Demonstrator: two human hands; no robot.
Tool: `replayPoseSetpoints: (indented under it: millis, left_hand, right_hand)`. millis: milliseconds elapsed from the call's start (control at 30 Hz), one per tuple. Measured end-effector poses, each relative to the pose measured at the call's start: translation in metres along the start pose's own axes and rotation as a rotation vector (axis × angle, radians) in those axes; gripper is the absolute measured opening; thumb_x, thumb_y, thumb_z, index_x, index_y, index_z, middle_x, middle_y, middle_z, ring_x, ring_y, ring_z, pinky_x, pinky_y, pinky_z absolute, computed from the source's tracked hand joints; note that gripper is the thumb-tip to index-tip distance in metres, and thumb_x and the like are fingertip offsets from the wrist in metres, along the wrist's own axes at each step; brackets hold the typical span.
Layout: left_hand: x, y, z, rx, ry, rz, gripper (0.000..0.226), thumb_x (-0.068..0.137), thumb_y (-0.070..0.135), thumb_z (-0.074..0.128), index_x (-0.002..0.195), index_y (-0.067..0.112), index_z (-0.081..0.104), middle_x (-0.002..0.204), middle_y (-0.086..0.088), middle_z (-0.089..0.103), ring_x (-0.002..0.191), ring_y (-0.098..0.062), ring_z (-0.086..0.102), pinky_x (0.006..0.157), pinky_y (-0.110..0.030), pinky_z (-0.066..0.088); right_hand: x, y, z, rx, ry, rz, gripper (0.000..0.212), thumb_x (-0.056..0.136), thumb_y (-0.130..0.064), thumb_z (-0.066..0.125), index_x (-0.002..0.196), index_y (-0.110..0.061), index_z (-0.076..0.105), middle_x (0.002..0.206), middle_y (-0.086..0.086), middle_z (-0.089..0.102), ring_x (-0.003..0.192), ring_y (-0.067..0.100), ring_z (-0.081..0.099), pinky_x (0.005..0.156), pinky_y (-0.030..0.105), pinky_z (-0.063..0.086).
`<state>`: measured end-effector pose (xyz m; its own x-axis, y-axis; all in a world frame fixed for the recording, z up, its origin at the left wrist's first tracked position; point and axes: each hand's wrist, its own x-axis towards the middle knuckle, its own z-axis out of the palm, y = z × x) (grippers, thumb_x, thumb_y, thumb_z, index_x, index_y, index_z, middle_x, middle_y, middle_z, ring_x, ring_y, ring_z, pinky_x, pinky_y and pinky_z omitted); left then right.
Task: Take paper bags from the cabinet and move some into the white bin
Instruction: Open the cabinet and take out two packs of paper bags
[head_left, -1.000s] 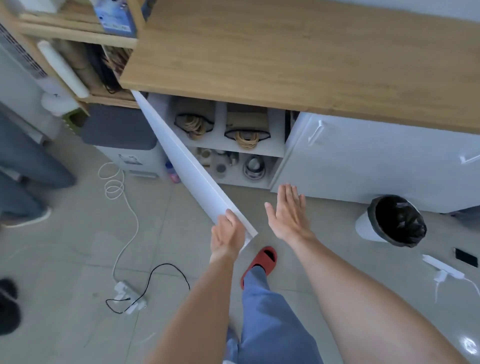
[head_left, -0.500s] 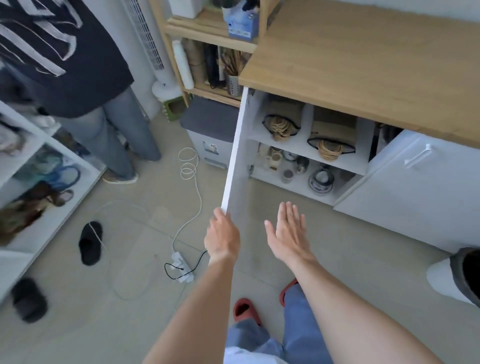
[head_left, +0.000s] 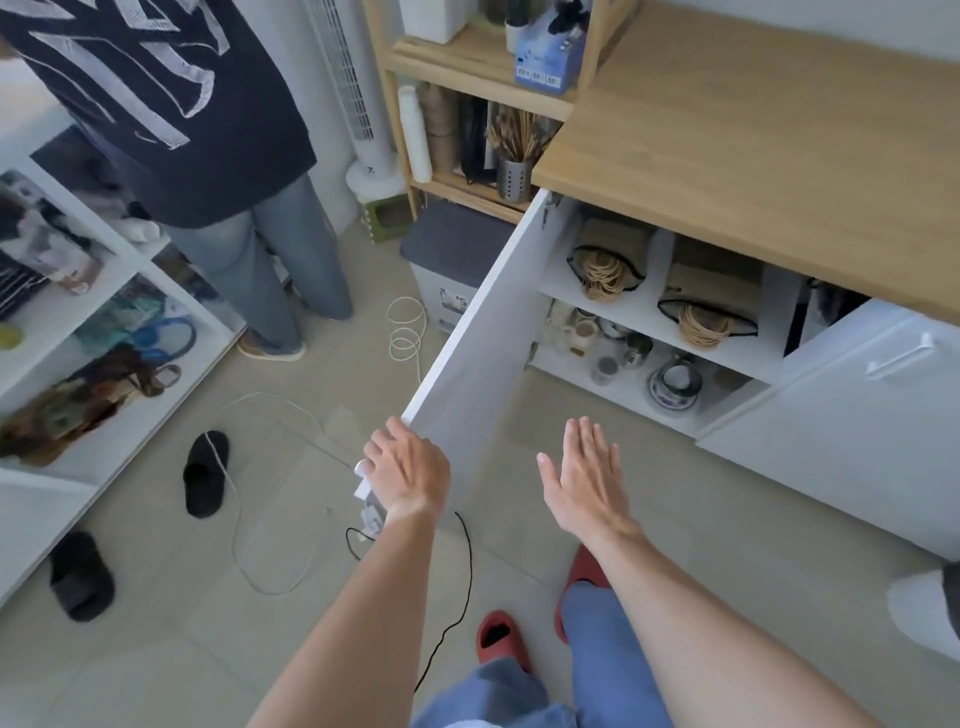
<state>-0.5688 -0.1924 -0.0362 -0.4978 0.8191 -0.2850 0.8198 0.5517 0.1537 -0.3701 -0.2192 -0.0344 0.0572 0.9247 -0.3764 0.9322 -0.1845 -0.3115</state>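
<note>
The cabinet (head_left: 670, 332) stands open under a wooden countertop (head_left: 753, 156). Its white door (head_left: 478, 358) is swung wide toward the camera, inner face showing.

Left hand (head_left: 408, 467): placed at the door's lower outer corner, back of the hand up, fingers curled over the edge. Whether they clamp the edge or only rest on it cannot be told, as the fingertips are hidden behind the door.

Right hand (head_left: 584, 475): held flat in the air in front of the cabinet opening, fingers straight and close together, thumb out to the side — it holds nothing and touches nothing.

Paper bags: two brown stacks lie on the upper shelf, handles facing out. The left stack (head_left: 608, 265) sits in the left compartment; the right stack (head_left: 709, 312) sits in the compartment beside it. Cups and jars (head_left: 623, 353) crowd the lower shelf.

White bin (head_left: 924, 608): on the floor at the right edge of the view, only partly visible — well apart from both hands.

A second door (head_left: 857, 415), to the right, also stands ajar. A white cable (head_left: 405, 332) and a black cable (head_left: 457, 597) lie on the tiled floor. Another person (head_left: 208, 156) stands at the upper left, facing a white shelf unit (head_left: 78, 364).
</note>
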Motion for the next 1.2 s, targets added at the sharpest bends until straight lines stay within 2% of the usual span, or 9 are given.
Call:
replayPoseSetpoints:
  millis: [100,233,467,567,700,867,1000,1133,1200]
  left_hand:
    - [-0.002,0.02,0.01,-0.003,0.089,0.088,0.068,0.086,0.02,0.052,0.146,0.003,0.025,0.139,-0.016,0.039,0.129,-0.034,0.034,0.11,-0.04,0.024]
    - [0.008,0.072,0.026,0.002,0.127,0.241,0.071,0.083,0.016,0.054,0.148,0.002,0.027,0.16,-0.021,0.015,0.148,-0.035,0.01,0.122,-0.043,0.01]
    - [0.073,0.213,0.076,-0.12,0.035,0.519,0.056,0.094,0.021,0.047,0.146,0.005,0.033,0.158,-0.017,0.025,0.147,-0.032,0.019,0.12,-0.042,0.015]
    - [0.123,0.269,0.103,-0.128,0.039,0.595,0.051,0.097,0.023,0.045,0.143,0.004,0.036,0.155,-0.019,0.03,0.144,-0.033,0.026,0.118,-0.043,0.022]
    - [0.191,0.331,0.14,-0.161,0.032,0.664,0.052,0.099,0.023,0.044,0.145,0.001,0.034,0.153,-0.022,0.033,0.142,-0.034,0.029,0.118,-0.043,0.023]
    - [0.264,0.383,0.183,0.013,0.079,0.79,0.056,0.099,0.029,0.041,0.145,-0.001,0.033,0.148,-0.023,0.039,0.136,-0.037,0.038,0.115,-0.044,0.028]
    - [0.297,0.414,0.208,-0.021,0.019,0.77,0.051,0.1,0.029,0.038,0.144,0.004,0.034,0.142,-0.019,0.043,0.127,-0.036,0.045,0.109,-0.044,0.037]
    - [0.325,0.453,0.213,-0.413,-0.034,0.608,0.043,0.104,0.031,0.029,0.135,0.006,0.044,0.129,-0.017,0.054,0.117,-0.033,0.053,0.098,-0.039,0.043]
    - [0.342,0.47,0.212,-0.513,-0.121,0.5,0.041,0.105,0.028,0.03,0.132,0.002,0.047,0.128,-0.017,0.057,0.117,-0.029,0.055,0.097,-0.033,0.041]
  right_hand:
    - [0.009,0.013,-0.009,0.005,0.003,0.025,0.07,0.104,-0.047,0.028,0.158,-0.008,0.007,0.165,0.012,0.001,0.152,0.024,-0.002,0.122,0.042,-0.001]
    - [0.044,0.044,-0.027,-0.015,0.023,0.086,0.07,0.104,-0.049,0.026,0.158,-0.009,0.005,0.164,0.016,-0.001,0.152,0.027,-0.004,0.121,0.042,-0.002]
    - [0.172,0.104,-0.048,0.005,0.083,0.157,0.069,0.104,-0.048,0.025,0.158,-0.01,0.003,0.163,0.023,-0.001,0.151,0.033,-0.003,0.121,0.043,-0.004]
    - [0.245,0.125,-0.045,0.065,0.148,0.179,0.067,0.103,-0.046,0.031,0.156,-0.008,0.013,0.161,0.025,0.009,0.149,0.037,0.009,0.121,0.046,0.006]
    - [0.343,0.15,-0.037,0.303,0.253,0.312,0.063,0.102,-0.046,0.037,0.152,-0.013,0.022,0.158,0.023,0.018,0.144,0.039,0.022,0.117,0.05,0.023]
    - [0.448,0.165,-0.029,0.459,0.337,0.402,0.06,0.1,-0.047,0.04,0.149,-0.015,0.028,0.152,0.019,0.028,0.137,0.037,0.033,0.111,0.046,0.032]
    - [0.508,0.164,-0.026,0.666,0.405,0.538,0.059,0.1,-0.048,0.042,0.147,-0.013,0.033,0.148,0.017,0.036,0.133,0.035,0.04,0.104,0.039,0.036]
    - [0.554,0.171,-0.029,0.764,0.418,0.548,0.062,0.098,-0.047,0.046,0.148,-0.013,0.034,0.151,0.016,0.037,0.136,0.032,0.04,0.101,0.034,0.035]
    - [0.569,0.172,-0.035,0.836,0.36,0.557,0.074,0.095,-0.056,0.049,0.152,-0.014,0.028,0.156,0.013,0.032,0.141,0.03,0.034,0.107,0.035,0.03]
